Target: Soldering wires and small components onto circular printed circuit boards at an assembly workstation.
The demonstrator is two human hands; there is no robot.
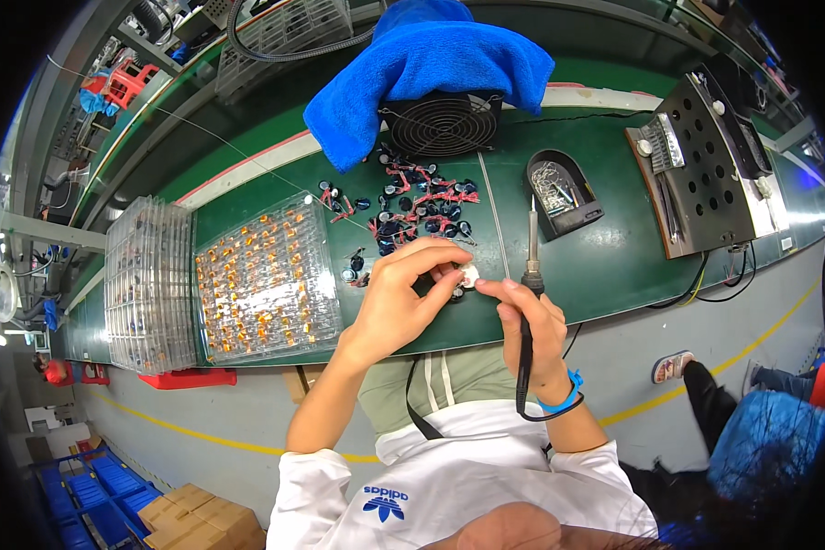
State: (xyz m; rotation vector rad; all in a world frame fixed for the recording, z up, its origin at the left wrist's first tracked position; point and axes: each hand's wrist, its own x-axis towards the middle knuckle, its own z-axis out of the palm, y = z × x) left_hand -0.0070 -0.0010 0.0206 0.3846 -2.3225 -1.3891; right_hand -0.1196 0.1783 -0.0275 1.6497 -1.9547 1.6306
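Note:
Near the front edge of the green bench, my left hand (396, 304) pinches a small, round, whitish part (469, 276) between thumb and fingers. In my right hand (539, 332) is a soldering iron (533, 240), its metal tip pointing away from me and its cord (524, 367) hanging down past the wrist. My right index finger reaches to the whitish part's edge. Just beyond my left hand lies a loose pile of small dark round components (412, 206) with red wires. Fine detail on the held part is too small to make out.
Left of the pile lies a clear plastic tray (335, 316) of orange-marked parts, beside stacked clear trays (151, 284). A blue towel (431, 60) drapes over a black fan (442, 126). To the right stand a black bin (573, 218) of small metal pieces and a perforated metal box (706, 170).

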